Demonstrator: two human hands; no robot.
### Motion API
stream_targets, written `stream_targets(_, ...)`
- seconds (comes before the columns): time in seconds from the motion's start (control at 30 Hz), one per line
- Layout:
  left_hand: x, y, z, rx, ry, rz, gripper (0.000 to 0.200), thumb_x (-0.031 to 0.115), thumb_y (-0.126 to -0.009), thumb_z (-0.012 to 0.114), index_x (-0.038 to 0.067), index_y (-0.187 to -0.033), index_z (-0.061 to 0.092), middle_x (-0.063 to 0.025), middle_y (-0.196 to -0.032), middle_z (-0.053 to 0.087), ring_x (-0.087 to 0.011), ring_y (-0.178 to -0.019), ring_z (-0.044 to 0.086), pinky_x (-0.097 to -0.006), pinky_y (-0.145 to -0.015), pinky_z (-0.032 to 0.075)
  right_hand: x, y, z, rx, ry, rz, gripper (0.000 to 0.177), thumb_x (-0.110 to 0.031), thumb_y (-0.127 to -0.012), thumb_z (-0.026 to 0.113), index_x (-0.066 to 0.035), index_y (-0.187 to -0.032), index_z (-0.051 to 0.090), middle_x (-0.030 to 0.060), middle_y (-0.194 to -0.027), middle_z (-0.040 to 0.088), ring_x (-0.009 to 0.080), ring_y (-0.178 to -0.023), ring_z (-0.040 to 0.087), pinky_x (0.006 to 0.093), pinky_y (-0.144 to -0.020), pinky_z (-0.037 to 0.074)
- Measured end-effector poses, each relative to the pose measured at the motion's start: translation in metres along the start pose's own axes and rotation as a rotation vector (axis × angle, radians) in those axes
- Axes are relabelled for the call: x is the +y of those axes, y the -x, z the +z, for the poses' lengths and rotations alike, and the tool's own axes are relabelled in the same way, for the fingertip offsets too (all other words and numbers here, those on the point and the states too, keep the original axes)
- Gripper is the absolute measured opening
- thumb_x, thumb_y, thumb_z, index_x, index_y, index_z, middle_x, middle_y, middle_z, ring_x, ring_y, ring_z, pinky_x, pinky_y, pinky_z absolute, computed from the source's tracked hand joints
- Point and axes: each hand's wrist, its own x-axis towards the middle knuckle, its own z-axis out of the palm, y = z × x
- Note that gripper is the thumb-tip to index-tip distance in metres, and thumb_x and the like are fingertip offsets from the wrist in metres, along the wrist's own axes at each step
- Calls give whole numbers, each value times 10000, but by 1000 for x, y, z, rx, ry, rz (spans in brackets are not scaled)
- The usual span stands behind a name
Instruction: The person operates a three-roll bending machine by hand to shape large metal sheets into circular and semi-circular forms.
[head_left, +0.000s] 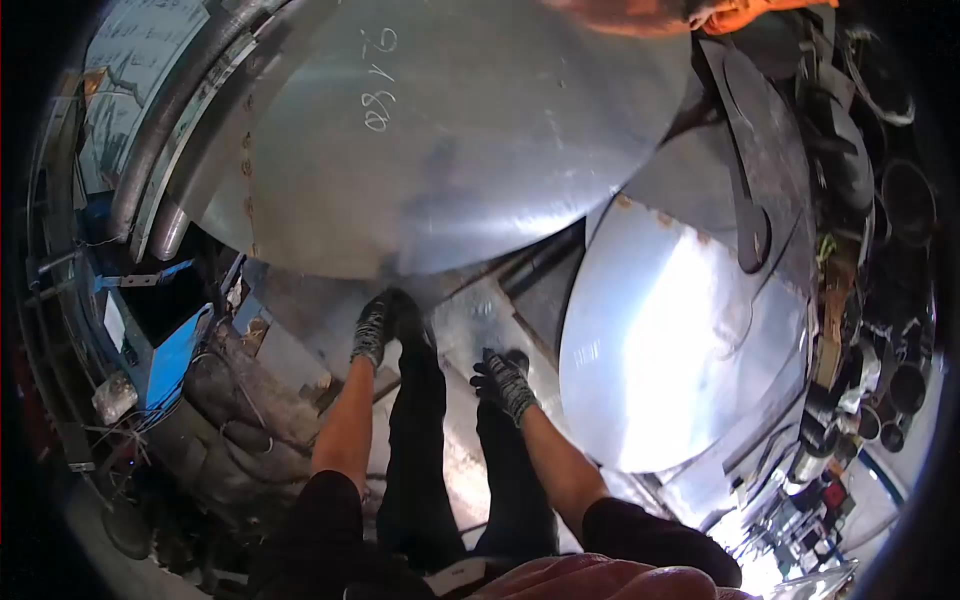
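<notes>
Right fingers spread, left by sheet

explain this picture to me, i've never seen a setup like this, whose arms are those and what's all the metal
There is no robot here: a person wears a camera on their head, and it looks forward and down, so their own arms and dark-trousered legs show below. The wide lens bends everything towards the edges.

Both hands wear grey-and-black gloves. The left hand is by the lower edge of a large metal sheet with handwritten marks; I can't tell whether it touches or grips it. The right hand is near the right leg, fingers loosely spread, with nothing visibly held.

To the right lies a smaller, shiny sheet; to the left are metal pipes and a blue piece.
</notes>
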Motion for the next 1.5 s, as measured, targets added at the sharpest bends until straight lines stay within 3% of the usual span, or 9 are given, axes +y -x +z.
stream_targets(0.07, 85, 94, -34, 122, 642, -621, 415, 402, -1014, 595, 208, -1379, 631, -28, -1266, 707, -242, -1060, 672, -388, -864, 499, 43, -2, -60, -243, 856, -672, 479, -449, -811, 743, -115, -1152, 704, 94, -1183, 666, 349, -1043, 630, 517, -927, 504)
stream_targets(0.13, 86, 165, -46, 235, 686, -686, 495, 450, -1002, 609, 202, -1430, 598, -39, -1300, 697, -224, -1087, 669, -389, -865, 502, 58, 6, -107, 74, 1540, -1361, 474, -405, -725, 776, -76, -1065, 736, 110, -1219, 662, 365, -1177, 581, 509, -1042, 460)
stream_targets(0.27, 8, 283, -56, 315, 758, -837, 542, 512, -931, 718, 168, -1341, 630, -47, -1155, 719, -221, -891, 692, -369, -660, 513, -45, 76, -198, -13, 286, -124, 581, -436, -901, 752, -180, -1396, 584, 80, -1265, 665, 265, -966, 698, 456, -757, 577)
stream_targets(0.57, 80, 242, -18, 290, 711, -1024, 426, 501, -960, 690, 234, -1289, 651, -18, -931, 693, -190, -625, 610, -340, -445, 394, -246, 206, -222, 411, 207, -214, 593, -539, -1009, 611, -88, -1391, 568, 96, -1213, 677, 196, -860, 704, 336, -648, 554)
stream_targets(0.8, 251, 2, -55, 169, 815, -661, 595, 607, -957, 609, 185, -1375, 588, -51, -1309, 701, -236, -1061, 684, -444, -887, 503, -330, 198, -145, 330, 200, -124, 683, -590, -942, 695, -98, -1390, 539, 119, -1148, 690, 258, -801, 712, 384, -593, 580)
stream_targets(0.97, 291, -57, -1, 308, 1199, -802, 601, 706, -913, 636, 207, -1245, 674, -39, -1173, 712, -260, -954, 651, -526, -762, 530, -418, 134, -101, 267, 171, -141, 744, -630, -922, 696, -88, -1400, 518, 140, -1231, 667, 292, -883, 713, 428, -659, 583)
stream_targets(1.07, 275, -69, 47, 187, 1450, -1006, 557, 809, -860, 612, 255, -830, 652, 30, -661, 569, -171, -638, 529, -367, -590, 438, -452, 76, -107, 280, 143, -162, 975, -783, -904, 573, -76, -1541, 361, 166, -1497, 506, 389, -1226, 604, 582, -950, 516)
stream_targets(1.2, 263, -105, 85, -96, 838, -735, 801, 380, -967, 497, 0, -1628, 249, -126, -1714, 250, -306, -1593, 175, -566, -1294, 70, -485, -28, -133, 446, 7, -105, 1206, -912, -787, 557, -122, -1631, 215, 149, -1682, 264, 417, -1343, 520, 622, -1022, 466)
stream_targets(1.5, 122, -223, 165, 643, 1528, -654, 699, 628, -1015, 403, 178, -1546, 461, -77, -1571, 492, -316, -1477, 393, -633, -1130, 295, -551, -232, -146, 295, -383, -99, 1027, -807, -750, 613, -193, -1544, 394, 115, -1570, 441, 376, -1382, 483, 658, -1046, 389)
